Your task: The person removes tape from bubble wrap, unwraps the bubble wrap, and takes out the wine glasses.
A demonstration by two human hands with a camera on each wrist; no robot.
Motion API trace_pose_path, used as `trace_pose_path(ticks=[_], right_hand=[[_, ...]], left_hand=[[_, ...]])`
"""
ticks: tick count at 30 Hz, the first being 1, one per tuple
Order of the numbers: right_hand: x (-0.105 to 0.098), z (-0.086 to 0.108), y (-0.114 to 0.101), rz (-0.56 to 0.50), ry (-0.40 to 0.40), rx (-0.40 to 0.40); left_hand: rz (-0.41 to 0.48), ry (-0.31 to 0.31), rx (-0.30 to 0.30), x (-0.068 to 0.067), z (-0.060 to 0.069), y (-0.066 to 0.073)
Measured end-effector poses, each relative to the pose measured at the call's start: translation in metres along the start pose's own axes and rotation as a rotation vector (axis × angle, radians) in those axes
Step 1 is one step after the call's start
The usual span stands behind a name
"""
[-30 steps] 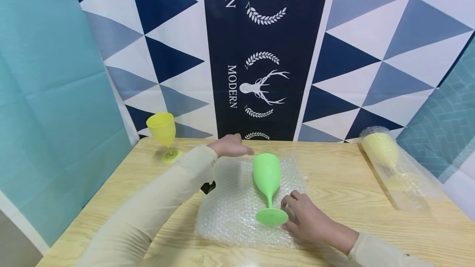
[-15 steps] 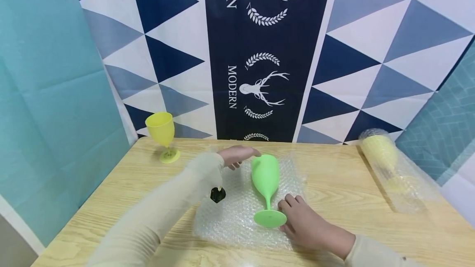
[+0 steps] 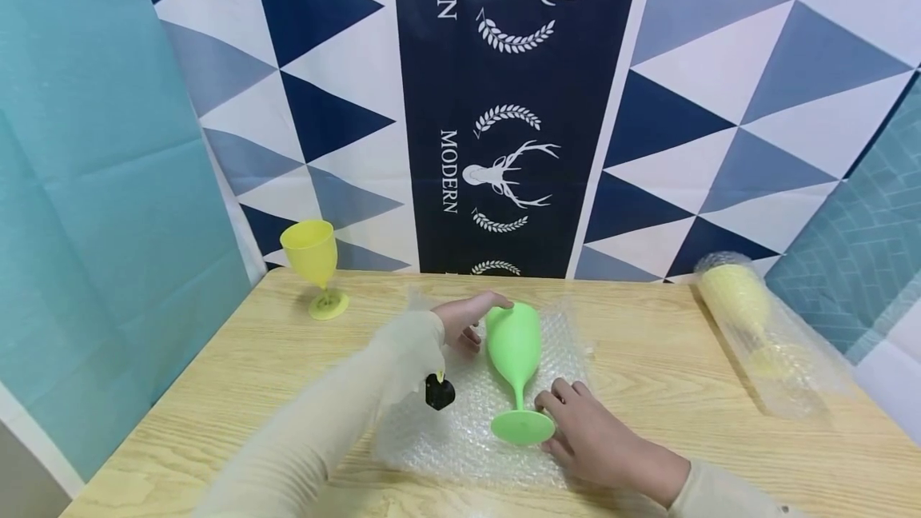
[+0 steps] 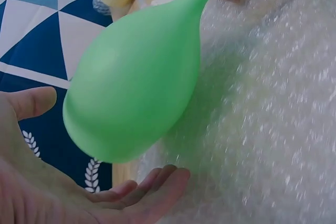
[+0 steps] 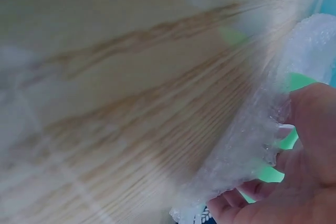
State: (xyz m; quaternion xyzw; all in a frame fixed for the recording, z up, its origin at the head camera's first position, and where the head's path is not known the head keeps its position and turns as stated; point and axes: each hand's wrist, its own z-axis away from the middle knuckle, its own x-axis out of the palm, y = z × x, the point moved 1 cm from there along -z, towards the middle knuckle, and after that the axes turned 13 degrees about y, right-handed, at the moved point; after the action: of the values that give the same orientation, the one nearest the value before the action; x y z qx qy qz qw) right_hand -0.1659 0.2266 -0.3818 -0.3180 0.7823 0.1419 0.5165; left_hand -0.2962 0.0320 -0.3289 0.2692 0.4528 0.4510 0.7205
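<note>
A light green plastic goblet lies on its side on a flat sheet of bubble wrap, its foot toward me. My left hand is at the bowl's rim, with thumb and fingers spread on either side of it. In the left wrist view, a gap shows between the thumb and the green bowl. Beside the goblet's foot, my right hand has curled fingers and pinches the right edge of the bubble wrap. Bubble wrap meets those fingertips in the right wrist view.
An upright yellow goblet stands at the table's back left corner. At the right lies another yellow goblet rolled in bubble wrap. Patterned cloth hangs behind the wooden table.
My left hand has come rightward and down to the goblet's rim, its fingers now beside the bowl. The right hand stays at the wrap's edge by the foot.
</note>
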Motion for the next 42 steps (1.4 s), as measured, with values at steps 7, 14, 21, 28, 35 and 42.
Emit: trace_pose_path(ticks=[7,14,21,28,35,42], right_hand=[[0.002,0.001,0.001,0.0,-0.007,0.009],[0.001,0.0,0.002,-0.012,-0.007,-0.005],[0.001,0.0,0.003,-0.014,-0.005,-0.019],[0.0,-0.001,0.004,-0.042,-0.03,0.008],[0.001,0.0,0.004,-0.04,-0.013,0.005],[0.001,0.001,0.004,-0.053,-0.009,0.021]], left_hand=[[-0.003,0.031,-0.023,0.009,0.0,0.0],[0.01,0.041,-0.033,0.016,0.003,0.002],[0.038,0.05,-0.028,0.018,0.007,0.004],[0.038,0.056,-0.047,0.017,0.002,0.006],[0.059,0.057,-0.079,0.017,0.007,0.009],[0.069,0.01,-0.034,0.022,0.012,0.009]])
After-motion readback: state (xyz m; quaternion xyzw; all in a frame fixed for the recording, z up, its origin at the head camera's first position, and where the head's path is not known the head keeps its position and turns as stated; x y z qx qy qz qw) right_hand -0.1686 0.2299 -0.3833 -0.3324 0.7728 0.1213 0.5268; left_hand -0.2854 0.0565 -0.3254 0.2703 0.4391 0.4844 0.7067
